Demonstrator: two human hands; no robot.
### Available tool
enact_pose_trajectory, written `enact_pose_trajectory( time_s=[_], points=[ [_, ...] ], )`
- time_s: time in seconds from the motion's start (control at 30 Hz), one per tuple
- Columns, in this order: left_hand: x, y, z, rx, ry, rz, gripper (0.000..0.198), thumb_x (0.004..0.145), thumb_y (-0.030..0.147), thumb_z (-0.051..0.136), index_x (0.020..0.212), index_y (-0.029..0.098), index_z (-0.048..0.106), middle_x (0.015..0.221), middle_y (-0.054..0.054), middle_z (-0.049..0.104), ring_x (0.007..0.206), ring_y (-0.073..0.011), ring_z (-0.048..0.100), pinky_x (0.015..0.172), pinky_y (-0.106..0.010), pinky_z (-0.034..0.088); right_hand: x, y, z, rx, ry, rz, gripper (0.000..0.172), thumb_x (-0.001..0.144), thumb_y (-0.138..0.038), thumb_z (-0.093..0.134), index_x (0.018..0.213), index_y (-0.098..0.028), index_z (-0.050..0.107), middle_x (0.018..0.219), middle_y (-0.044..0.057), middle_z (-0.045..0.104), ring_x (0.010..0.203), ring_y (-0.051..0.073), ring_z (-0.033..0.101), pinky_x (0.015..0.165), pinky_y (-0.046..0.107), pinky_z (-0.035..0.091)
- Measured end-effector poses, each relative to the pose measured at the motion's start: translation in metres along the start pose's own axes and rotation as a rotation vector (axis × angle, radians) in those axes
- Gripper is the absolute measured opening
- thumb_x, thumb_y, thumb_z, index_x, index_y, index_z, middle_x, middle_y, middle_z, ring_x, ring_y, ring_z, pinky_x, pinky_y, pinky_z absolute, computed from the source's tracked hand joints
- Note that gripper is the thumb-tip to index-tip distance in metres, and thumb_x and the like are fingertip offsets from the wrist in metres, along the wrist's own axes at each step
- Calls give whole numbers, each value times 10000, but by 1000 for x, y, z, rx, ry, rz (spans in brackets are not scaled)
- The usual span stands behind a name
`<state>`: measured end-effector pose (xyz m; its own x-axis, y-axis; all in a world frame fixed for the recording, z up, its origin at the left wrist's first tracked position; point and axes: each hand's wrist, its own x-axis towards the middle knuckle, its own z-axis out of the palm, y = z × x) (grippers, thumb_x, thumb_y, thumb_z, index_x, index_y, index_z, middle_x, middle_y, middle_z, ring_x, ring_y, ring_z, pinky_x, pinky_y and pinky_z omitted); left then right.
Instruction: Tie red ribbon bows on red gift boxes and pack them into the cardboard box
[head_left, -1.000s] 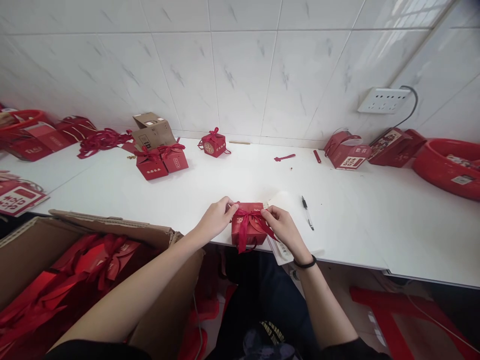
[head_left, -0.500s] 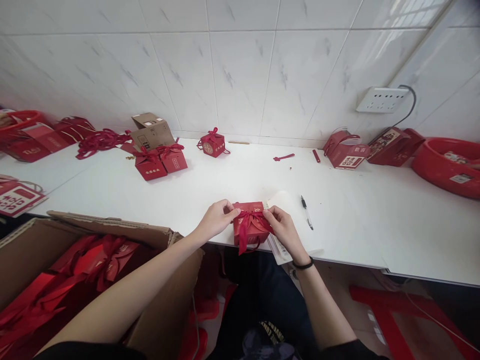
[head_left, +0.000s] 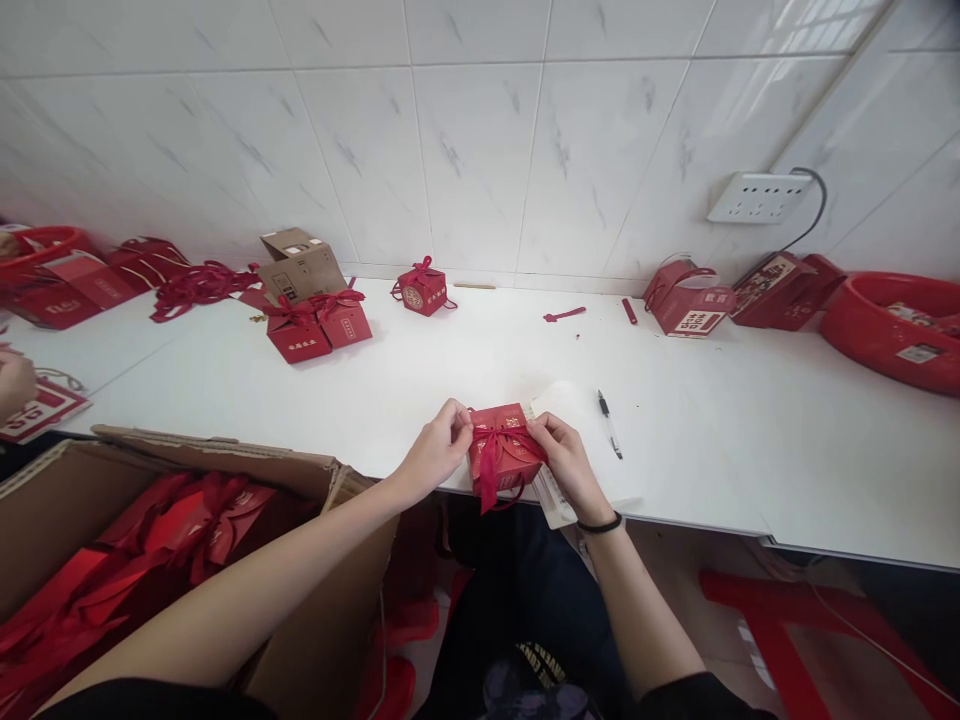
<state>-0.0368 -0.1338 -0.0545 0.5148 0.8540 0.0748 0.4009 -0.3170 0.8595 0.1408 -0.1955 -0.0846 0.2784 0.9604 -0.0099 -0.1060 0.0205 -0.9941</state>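
Note:
A small red gift box (head_left: 501, 448) with a dark red ribbon bow (head_left: 496, 440) sits at the near edge of the white table (head_left: 465, 370). My left hand (head_left: 437, 452) pinches the bow's left loop. My right hand (head_left: 566, 459) pinches its right loop, a black band on the wrist. The ribbon's tails hang down over the box's front. Under my right hand lies a white sheet or bag (head_left: 556, 497) that juts past the table edge.
A black pen (head_left: 607, 423) lies right of the box. Finished red boxes (head_left: 316, 322) (head_left: 423, 289) and a small cardboard box (head_left: 300, 264) stand farther back. An open carton (head_left: 150, 540) of red boxes is at lower left. A red basin (head_left: 892, 330) sits far right. Another person's hand (head_left: 13, 380) shows at the left edge.
Both hands have drawn the bow loops in closer to the box, and the box has tilted slightly. Another person's hand has come in at the left edge.

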Motion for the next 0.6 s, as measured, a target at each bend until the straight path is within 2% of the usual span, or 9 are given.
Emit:
enact_pose_trajectory(
  time_s=[0.13, 0.27, 0.37, 0.43, 0.47, 0.53, 0.6],
  points=[
    [-1, -1, 6, -51, 32, -17, 50, 810, 225, 413, 774, 209, 382, 609, 66, 403, 557, -100, 409, 552, -230, 350, 0, 5, 6, 96, 52, 11, 380, 731, -534, 589, 636, -201, 434, 632, -8, 530, 590, 152, 497, 567, 268, 431],
    [4, 0, -1, 1, -20, -108, 41, 790, 235, 441, 816, 206, 427, 571, 73, 409, 546, -110, 432, 560, -240, 356, -2, -5, -3, -144, 2, -29, 367, 766, -521, 555, 634, -197, 444, 608, -11, 507, 565, 141, 474, 529, 258, 386],
    [11, 7, -14, 97, 34, -58, 98, 803, 288, 444, 823, 196, 470, 691, 28, 496, 666, -136, 503, 644, -273, 408, -6, -20, -27, -271, 29, -48, 308, 757, -481, 589, 703, -199, 479, 546, -34, 474, 519, 131, 442, 497, 251, 341],
    [16, 14, -19, 170, 110, 36, 134, 817, 311, 437, 849, 192, 490, 844, -16, 536, 819, -162, 528, 747, -306, 433, -7, -28, -49, -295, 119, -53, 303, 761, -490, 566, 735, -201, 478, 532, -37, 469, 510, 136, 443, 496, 255, 342],
    [17, 18, -20, 218, 111, 91, 151, 823, 320, 437, 876, 193, 499, 921, -36, 539, 903, -177, 523, 804, -327, 433, -7, -30, -60, -325, 180, -57, 310, 762, -502, 547, 738, -200, 480, 546, -27, 482, 526, 144, 462, 507, 261, 354],
    [17, 23, -17, 347, 20, 200, 222, 827, 365, 461, 960, 197, 517, 1075, -71, 518, 1063, -214, 474, 916, -386, 399, -3, -28, -82, -458, 318, -58, 316, 760, -509, 516, 741, -195, 493, 603, 5, 528, 588, 170, 511, 551, 282, 386],
    [15, 26, -9, 499, -123, 271, 386, 790, 458, 520, 1080, 203, 512, 1218, -108, 462, 1175, -274, 405, 981, -467, 346, 4, -18, -99, -679, 433, -55, 286, 768, -479, 495, 749, -193, 495, 684, 42, 569, 666, 198, 545, 608, 305, 406]
  ],
)
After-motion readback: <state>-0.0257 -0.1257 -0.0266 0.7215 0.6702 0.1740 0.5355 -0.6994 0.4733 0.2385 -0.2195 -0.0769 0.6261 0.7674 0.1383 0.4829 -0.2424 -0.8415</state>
